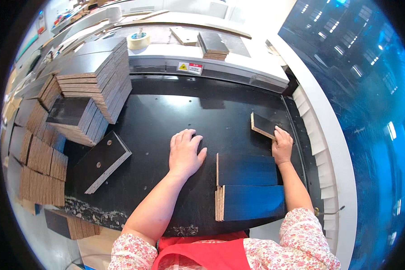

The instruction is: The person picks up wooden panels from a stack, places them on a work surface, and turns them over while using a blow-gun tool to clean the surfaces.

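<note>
Black table (pixel 162 114), dotted with small holes, fills the middle of the view; front edge scuffed pale at left.

Left hand (pixel 186 150) rests palm down on the table, nothing in it. Fingers slightly spread, thumb standing well off from them.

Right hand (pixel 282 144) is at the right end of a small dark board (pixel 263 124) with a pale cut edge. Fingers bent, thumb near the board's edge, pinching that end. The board is on the right side of the table, beyond the piles; cannot tell whether its underside touches the table.

Two piles (pixel 252 202) of dark boards lie between the person and that board, one just beyond the other. Nearer one shows several layered edges at its left side; right forearm passes beside them.

Left of the left hand: a plank (pixel 104 155) with two round holes, lying at a slant. Beyond it and to its left, tall stacks (pixel 96 83) of dark boards, brown edges outward.

Far ledge: tape roll (pixel 138 41), and a short block (pixel 214 43) of boards.
</note>
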### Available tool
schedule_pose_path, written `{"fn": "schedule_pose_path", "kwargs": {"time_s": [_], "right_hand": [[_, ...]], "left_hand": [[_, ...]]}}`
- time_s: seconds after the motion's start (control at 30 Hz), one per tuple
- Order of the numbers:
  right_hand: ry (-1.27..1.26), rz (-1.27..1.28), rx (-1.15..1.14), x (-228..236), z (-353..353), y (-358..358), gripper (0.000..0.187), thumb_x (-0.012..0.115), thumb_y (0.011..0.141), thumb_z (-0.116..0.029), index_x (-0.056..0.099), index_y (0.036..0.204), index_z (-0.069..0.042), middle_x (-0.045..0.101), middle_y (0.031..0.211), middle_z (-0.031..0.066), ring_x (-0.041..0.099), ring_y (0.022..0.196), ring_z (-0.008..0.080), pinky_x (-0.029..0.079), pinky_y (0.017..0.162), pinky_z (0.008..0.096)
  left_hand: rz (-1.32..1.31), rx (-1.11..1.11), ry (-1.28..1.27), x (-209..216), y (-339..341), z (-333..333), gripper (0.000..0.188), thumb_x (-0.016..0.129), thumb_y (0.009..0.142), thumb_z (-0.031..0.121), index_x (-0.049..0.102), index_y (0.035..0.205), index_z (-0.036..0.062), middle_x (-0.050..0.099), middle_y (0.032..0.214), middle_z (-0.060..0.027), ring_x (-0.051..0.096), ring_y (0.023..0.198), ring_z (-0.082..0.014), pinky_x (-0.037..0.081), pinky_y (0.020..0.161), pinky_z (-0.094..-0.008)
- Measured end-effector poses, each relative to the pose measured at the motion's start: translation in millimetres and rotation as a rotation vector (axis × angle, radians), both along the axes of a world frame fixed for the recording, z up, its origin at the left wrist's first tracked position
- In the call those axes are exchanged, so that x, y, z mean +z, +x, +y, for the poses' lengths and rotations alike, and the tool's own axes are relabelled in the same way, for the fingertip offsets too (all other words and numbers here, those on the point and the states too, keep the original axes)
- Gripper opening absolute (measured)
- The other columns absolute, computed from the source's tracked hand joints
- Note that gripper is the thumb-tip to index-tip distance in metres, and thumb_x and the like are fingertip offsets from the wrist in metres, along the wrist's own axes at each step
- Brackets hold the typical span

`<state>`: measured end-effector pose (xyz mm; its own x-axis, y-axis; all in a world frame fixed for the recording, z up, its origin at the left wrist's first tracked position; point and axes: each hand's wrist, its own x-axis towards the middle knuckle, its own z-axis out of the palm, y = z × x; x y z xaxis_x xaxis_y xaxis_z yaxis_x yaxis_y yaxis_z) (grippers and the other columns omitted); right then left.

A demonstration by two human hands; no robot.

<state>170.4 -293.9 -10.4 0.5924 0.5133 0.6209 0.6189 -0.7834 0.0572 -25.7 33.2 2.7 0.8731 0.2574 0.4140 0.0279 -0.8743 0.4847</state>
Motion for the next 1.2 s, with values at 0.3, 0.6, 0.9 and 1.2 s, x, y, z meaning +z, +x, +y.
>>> {"fn": "schedule_pose_path", "kwargs": {"time_s": [0.3, 0.6, 0.9, 1.2], "right_hand": [[0.012, -0.049, -0.025, -2, 6, -2, 0.030, 0.062, 0.078, -0.008, 0.062, 0.109, -0.008, 0.061, 0.125, 0.0054, 0.055, 0.117, 0.0249, 0.041, 0.098, 0.0415], [0.027, -0.081, -0.047, 2, 12, -6, 0.022, 0.062, 0.082, -0.012, 0.064, 0.104, -0.010, 0.064, 0.117, 0.0032, 0.058, 0.111, 0.0224, 0.042, 0.096, 0.0397], [0.048, -0.047, -0.008, 4, 7, -4, 0.023, 0.062, 0.080, -0.011, 0.065, 0.102, -0.010, 0.064, 0.118, 0.0033, 0.057, 0.113, 0.0222, 0.042, 0.096, 0.0396], [0.131, 0.009, 0.034, 8, 5, -5, 0.022, 0.064, 0.080, -0.011, 0.066, 0.102, -0.009, 0.064, 0.118, 0.0051, 0.057, 0.113, 0.0229, 0.042, 0.097, 0.0407]], "left_hand": [[-0.002, -0.017, -0.044, -2, 1, 3, 0.034, 0.073, 0.078, 0.023, 0.067, 0.108, 0.0081, 0.055, 0.126, -0.0107, 0.044, 0.127, -0.0295, 0.031, 0.109, -0.0447], [0.009, -0.028, -0.008, -3, 2, 5, 0.030, 0.070, 0.081, 0.022, 0.067, 0.108, 0.0087, 0.056, 0.126, -0.0093, 0.046, 0.125, -0.0295, 0.032, 0.109, -0.0430], [-0.066, 0.007, -0.027, -9, 7, 5, 0.024, 0.069, 0.083, 0.019, 0.067, 0.103, 0.0080, 0.062, 0.118, -0.0084, 0.054, 0.116, -0.0294, 0.040, 0.101, -0.0415], [-0.056, 0.046, -0.051, -8, 8, 3, 0.019, 0.069, 0.082, 0.017, 0.067, 0.098, 0.0073, 0.064, 0.115, -0.0071, 0.055, 0.114, -0.0279, 0.042, 0.100, -0.0403]]}}
